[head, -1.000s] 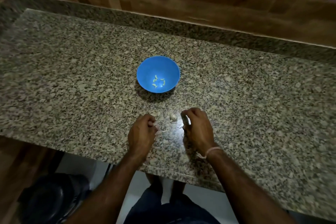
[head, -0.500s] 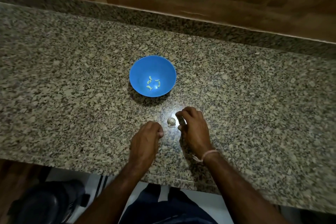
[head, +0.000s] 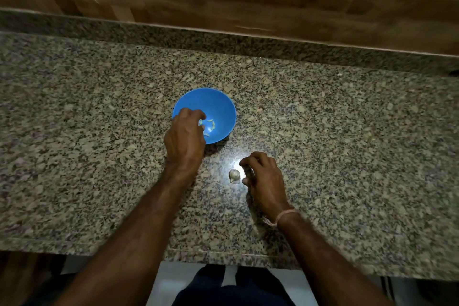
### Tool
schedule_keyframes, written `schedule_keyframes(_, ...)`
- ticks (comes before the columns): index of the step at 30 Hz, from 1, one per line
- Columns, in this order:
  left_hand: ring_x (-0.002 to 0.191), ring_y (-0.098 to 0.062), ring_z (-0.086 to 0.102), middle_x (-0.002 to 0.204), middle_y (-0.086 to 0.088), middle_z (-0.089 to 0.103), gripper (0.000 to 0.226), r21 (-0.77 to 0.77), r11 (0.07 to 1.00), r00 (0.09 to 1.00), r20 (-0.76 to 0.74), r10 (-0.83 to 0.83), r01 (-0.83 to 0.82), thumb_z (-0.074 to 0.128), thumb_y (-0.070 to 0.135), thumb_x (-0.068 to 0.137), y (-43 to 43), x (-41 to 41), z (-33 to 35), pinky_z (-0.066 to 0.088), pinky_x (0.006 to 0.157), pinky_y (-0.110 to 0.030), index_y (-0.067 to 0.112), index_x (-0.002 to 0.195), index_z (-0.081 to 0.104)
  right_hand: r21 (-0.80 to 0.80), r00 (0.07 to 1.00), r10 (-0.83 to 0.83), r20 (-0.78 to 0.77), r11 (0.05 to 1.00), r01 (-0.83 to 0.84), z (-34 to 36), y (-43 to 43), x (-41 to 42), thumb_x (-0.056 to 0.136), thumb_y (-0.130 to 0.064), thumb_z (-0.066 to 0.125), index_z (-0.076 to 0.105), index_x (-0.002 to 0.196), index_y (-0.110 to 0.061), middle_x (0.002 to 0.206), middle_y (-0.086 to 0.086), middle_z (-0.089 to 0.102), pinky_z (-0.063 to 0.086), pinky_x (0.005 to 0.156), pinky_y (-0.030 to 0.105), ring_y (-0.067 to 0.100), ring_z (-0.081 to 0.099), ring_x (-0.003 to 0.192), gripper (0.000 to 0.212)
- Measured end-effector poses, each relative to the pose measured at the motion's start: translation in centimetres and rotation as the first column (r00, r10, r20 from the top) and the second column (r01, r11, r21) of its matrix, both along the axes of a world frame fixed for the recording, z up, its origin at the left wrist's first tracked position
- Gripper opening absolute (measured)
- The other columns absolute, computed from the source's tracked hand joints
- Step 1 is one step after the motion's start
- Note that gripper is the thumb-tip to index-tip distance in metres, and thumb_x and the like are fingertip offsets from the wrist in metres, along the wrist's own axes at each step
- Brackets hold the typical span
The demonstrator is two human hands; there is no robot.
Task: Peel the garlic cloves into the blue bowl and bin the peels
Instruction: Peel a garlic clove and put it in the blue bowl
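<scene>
Head | left hand [head: 185, 136] fingers [head: 196, 115] curled over blue bowl [head: 223, 104] | right hand [head: 263, 179] likewise, beside garlic [head: 234, 174] | holds unclear

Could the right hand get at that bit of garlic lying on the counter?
Probably yes: the garlic lies on the granite counter right beside the right hand, with nothing between them.

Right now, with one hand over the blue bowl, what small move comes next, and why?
Probably bring the left hand to the garlic piece beside the right hand: it looks unpeeled, while peeled cloves already lie in the blue bowl.
</scene>
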State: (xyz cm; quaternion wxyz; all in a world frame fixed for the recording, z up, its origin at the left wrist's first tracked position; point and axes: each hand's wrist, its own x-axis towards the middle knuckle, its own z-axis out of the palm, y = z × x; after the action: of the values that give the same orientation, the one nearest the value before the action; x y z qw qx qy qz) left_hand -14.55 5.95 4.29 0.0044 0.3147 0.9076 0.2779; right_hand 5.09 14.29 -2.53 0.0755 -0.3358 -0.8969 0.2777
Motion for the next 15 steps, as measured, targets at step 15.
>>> schedule_keyframes(15,0.073,-0.007,0.065,0.084,0.003,0.069,0.014,0.218,0.905,0.536,0.844,0.014,-0.366,0.062,0.008,0.101,-0.9,11.6,-5.5,0.054,0.067,-0.024,0.013,0.11,0.073,-0.511,0.953,-0.137,-0.27,0.859,-0.021,-0.3,1.9,3.2,0.09,-0.003,0.075,0.07,0.126,-0.017,0.127,0.0,0.069,0.057,0.102,0.045,0.018,0.066,0.119,0.038)
